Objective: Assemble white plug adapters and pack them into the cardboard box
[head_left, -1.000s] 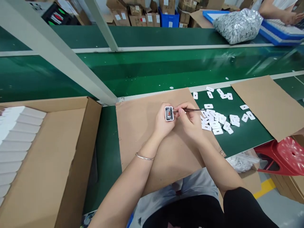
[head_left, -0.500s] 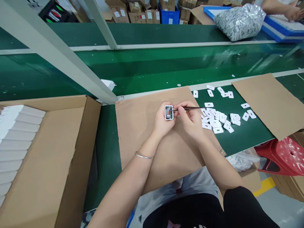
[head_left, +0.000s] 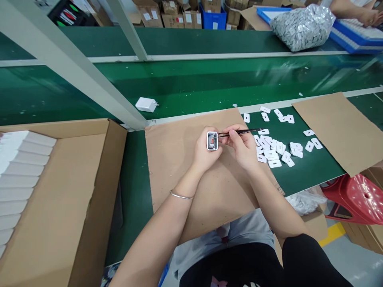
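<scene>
My left hand [head_left: 206,153] grips a small white charger housing [head_left: 212,140] with its open end up, showing an orange part inside. My right hand [head_left: 243,145] pinches thin black tweezers [head_left: 239,132] whose tips reach into that opening. Both hands hover over a brown cardboard sheet [head_left: 176,167] laid on the green bench. Just right of my right hand lies a loose heap of small white flat plates [head_left: 273,149].
A white charger [head_left: 146,104] lies on the green conveyor belt [head_left: 209,85] behind the sheet. A large carton [head_left: 74,199] with stacked white parts [head_left: 20,175] stands at left. Another cardboard sheet [head_left: 335,127] lies at right, a red stool [head_left: 356,195] below. Another person's arm [head_left: 356,10] works far right.
A white charger has travelled rightward along the belt, emerging from behind the grey post. My hands stay almost still, with the tweezers tilted slightly higher at the housing.
</scene>
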### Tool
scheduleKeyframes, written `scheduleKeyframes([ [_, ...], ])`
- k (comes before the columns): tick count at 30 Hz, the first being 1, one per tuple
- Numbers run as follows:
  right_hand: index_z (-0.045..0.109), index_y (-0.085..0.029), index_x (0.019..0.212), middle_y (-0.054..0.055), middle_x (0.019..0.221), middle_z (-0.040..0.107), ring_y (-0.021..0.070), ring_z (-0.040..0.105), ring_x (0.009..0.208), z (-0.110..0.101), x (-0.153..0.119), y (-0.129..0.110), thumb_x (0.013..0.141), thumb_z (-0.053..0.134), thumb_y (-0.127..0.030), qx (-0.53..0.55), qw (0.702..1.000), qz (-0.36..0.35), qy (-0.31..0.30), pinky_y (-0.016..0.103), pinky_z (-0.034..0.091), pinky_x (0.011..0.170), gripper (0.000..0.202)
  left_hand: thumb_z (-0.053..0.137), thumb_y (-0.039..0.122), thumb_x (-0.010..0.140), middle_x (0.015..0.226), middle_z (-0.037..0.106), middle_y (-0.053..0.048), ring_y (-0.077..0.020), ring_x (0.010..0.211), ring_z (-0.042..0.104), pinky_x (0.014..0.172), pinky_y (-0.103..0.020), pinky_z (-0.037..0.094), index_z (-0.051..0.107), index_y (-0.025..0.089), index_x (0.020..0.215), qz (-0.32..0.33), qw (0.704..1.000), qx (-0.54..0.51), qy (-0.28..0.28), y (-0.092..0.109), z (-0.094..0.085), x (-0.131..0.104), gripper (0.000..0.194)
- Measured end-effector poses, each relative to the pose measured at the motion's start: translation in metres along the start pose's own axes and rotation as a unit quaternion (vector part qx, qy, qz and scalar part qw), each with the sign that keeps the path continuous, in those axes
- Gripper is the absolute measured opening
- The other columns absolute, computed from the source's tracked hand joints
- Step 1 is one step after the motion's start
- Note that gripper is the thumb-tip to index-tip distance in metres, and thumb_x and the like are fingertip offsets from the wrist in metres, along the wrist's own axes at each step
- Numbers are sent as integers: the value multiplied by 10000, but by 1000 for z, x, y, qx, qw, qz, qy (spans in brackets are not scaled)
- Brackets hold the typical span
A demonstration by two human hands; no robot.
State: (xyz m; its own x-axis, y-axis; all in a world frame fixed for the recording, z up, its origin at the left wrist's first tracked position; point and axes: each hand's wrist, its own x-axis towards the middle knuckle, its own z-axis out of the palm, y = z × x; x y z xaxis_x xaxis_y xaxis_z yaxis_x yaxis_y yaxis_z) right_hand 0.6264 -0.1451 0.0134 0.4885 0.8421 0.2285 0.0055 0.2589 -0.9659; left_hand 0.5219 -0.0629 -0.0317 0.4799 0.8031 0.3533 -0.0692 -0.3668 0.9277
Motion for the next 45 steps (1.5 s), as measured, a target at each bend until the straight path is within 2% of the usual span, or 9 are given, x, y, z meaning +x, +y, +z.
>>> scheduleKeyframes([
  [4,635,-220,949,0,839,632,138,635,794,0,-3,1,970,623,-529,-36,999,-39,10,325,562,824,309,584,68,587,871,655,22,-122,697,594,624,-225,454,564,231,945,9,1000,3,-6,-2,0,0,395],
  [9,639,-228,999,27,959,654,149,649,849,1,-8,-2,1038,535,-432,-114,989,-98,-14,321,555,807,232,645,88,648,853,656,27,-122,682,587,607,-224,445,556,236,961,4,1000,16,-8,-1,1,0,357],
  [15,638,-232,984,36,951,662,180,644,894,1,-10,-4,1052,498,-369,-211,967,-134,-41,340,529,801,208,685,162,735,881,650,8,-143,758,598,663,-249,455,556,228,936,29,998,58,-20,0,1,-1,248],
  [22,637,-235,971,15,896,637,150,623,788,1,-11,0,1052,505,-417,-114,984,-134,3,318,516,748,239,667,107,694,868,619,29,-120,703,580,629,-240,439,537,242,991,49,998,21,21,4,2,-1,351],
  [30,637,-227,974,30,908,633,176,622,841,4,-15,-4,1048,494,-449,-116,981,-149,-49,358,506,808,274,697,174,739,910,606,30,-117,763,603,717,-260,470,513,253,1035,83,996,-21,38,5,2,-2,358],
  [36,642,-239,995,40,923,639,191,633,866,5,-17,-6,1045,492,-460,-133,981,-127,-56,376,519,834,273,720,239,756,925,614,18,-135,775,602,734,-282,484,511,257,1046,58,997,20,37,3,1,-3,357],
  [45,644,-228,980,36,929,643,173,627,839,4,-16,-7,1050,492,-423,-133,981,-126,-64,355,512,815,257,710,198,748,906,603,35,-114,734,580,695,-260,458,521,259,1050,74,996,-10,38,2,1,-4,362],
])
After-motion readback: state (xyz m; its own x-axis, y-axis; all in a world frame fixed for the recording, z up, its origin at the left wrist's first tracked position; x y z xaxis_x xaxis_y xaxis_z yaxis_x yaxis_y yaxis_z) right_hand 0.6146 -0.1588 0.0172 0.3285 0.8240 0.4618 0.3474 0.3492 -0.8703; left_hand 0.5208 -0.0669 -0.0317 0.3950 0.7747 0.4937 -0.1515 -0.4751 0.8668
